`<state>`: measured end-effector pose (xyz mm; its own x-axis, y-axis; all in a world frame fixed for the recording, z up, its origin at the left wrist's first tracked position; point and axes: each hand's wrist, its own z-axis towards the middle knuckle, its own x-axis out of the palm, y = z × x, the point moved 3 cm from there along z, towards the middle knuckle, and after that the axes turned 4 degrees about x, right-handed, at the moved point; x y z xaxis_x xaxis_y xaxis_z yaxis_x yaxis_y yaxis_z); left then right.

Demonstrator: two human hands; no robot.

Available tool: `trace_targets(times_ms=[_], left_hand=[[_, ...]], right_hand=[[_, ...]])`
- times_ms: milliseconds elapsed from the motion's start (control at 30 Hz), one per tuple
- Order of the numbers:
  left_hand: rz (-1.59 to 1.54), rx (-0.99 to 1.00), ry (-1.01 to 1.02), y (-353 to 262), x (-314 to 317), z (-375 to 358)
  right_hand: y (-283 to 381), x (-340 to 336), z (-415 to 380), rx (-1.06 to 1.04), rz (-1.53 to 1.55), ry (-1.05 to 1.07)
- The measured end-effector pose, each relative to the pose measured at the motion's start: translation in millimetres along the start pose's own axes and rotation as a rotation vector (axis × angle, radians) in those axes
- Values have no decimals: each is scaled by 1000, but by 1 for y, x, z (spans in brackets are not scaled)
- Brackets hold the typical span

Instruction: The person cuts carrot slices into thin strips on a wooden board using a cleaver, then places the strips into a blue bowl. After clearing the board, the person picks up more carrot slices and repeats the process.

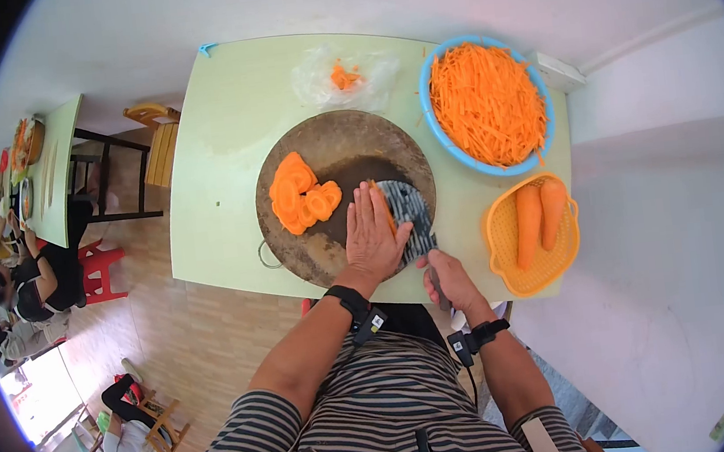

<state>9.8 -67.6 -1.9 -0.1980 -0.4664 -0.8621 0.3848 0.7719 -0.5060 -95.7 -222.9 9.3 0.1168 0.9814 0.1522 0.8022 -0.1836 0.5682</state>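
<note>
My right hand is closed round the handle of a cleaver, whose broad blade has a streaked grey sheen. The blade rests over the right part of a round, dark-stained chopping board. Lying flat beside the blade, with fingers stretched out, my left hand presses on carrot pieces that are mostly hidden beneath it. A strip of orange carrot shows between its fingers and the blade. Overlapping carrot slices lie on the board's left part, apart from both hands.
A blue basin heaped with carrot shreds stands at the back right. Nearer is a yellow basket with two whole carrots. A plastic bag with orange scraps lies behind the board. People sit at another table far left.
</note>
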Motion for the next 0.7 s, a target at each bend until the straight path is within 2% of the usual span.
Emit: trace_targets(times_ms=[100, 200, 400, 467, 533, 700], left_hand=[[37, -2, 7, -1, 3, -1], [37, -19, 46, 2, 2, -2], [11, 50, -12, -4, -9, -3], [-24, 110, -8, -15, -14, 0], [-36, 150, -20, -28, -21, 8], [-104, 310, -75, -67, -41, 39]], right_hand=[[-8, 19, -4, 21, -43, 24], [-18, 26, -1, 35, 51, 61], [-25, 31, -8, 75, 239, 166], [-26, 28, -14, 89, 260, 177], [-22, 25, -26, 89, 434, 155], [7, 9, -51, 2, 470, 92]])
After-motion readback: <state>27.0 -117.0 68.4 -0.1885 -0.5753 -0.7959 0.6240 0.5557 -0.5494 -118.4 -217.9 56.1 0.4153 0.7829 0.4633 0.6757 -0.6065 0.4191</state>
